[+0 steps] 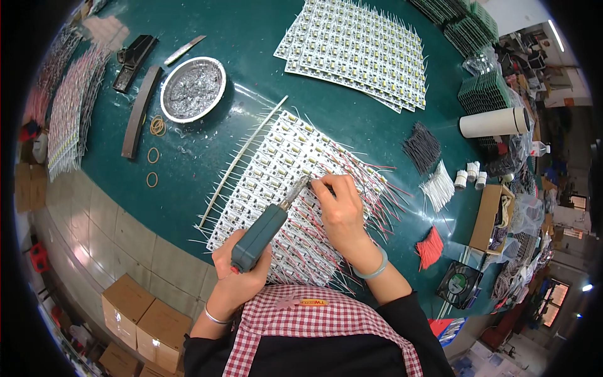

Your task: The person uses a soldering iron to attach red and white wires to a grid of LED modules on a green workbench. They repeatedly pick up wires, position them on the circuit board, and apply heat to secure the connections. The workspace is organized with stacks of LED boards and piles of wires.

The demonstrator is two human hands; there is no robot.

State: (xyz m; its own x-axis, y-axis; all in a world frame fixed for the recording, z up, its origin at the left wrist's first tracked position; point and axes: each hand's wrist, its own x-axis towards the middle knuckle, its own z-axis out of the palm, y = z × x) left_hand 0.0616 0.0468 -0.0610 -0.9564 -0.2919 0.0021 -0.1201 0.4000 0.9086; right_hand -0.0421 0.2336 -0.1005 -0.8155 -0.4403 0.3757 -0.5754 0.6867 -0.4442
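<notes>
My left hand (242,270) is wrapped round the dark green body of a soldering gun (259,235). Its metal tip reaches up and right onto a white circuit board panel (270,164) with rows of small yellow-green parts. Close beside the tip, my right hand (339,204) is closed in a pinch over the panel; what the fingertips hold is too small to make out. Red wires (377,188) fan out from the panel's right and lower part, partly covered by my right hand. A thin pale strip (242,154) lies along the panel's left edge.
A round bowl (193,90) of silvery material stands at the upper left, near rubber bands (157,125). Stacked panels (358,53) lie at the back. Black wires (422,147), white wires (438,187), red wires (430,248), a fan (460,284) and a cardboard box (491,217) lie right.
</notes>
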